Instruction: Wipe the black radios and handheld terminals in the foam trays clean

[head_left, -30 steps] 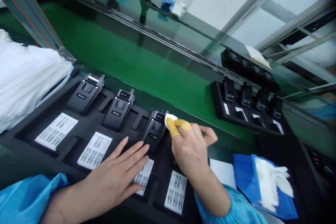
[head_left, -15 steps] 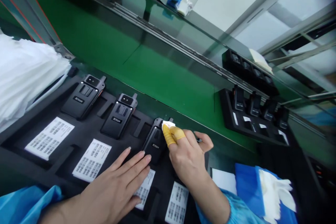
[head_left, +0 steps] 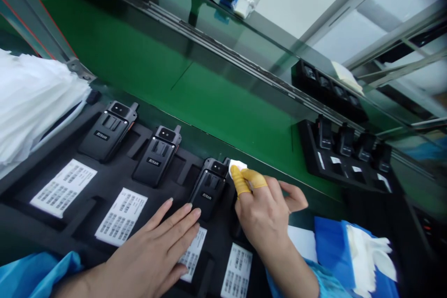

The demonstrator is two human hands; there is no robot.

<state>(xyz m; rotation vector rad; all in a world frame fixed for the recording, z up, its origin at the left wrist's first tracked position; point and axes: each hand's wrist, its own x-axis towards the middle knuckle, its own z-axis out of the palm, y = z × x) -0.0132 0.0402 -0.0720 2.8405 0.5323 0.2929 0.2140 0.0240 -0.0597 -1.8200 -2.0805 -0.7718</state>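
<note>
A black foam tray (head_left: 87, 205) holds three black Riton handsets in a row, each with a white barcode label below it. My left hand (head_left: 157, 247) lies flat and open on the tray, fingertips touching the bottom of the third handset (head_left: 209, 186). My right hand (head_left: 268, 214), with yellow finger cots on two fingers, pinches a small white wipe (head_left: 236, 166) just to the right of that handset's top corner. The other two handsets (head_left: 107, 130) (head_left: 158, 154) lie untouched to the left.
A stack of white foam bags (head_left: 31, 98) sits at the left. A second black tray of handsets (head_left: 345, 149) rides the green conveyor belt (head_left: 216, 98) at right. A blue pack of white wipes (head_left: 352, 251) lies at lower right. Metal frame rails cross above.
My right hand with the wipe has slid from over the third handset's top to its right side. My left hand has stayed flat on the tray.
</note>
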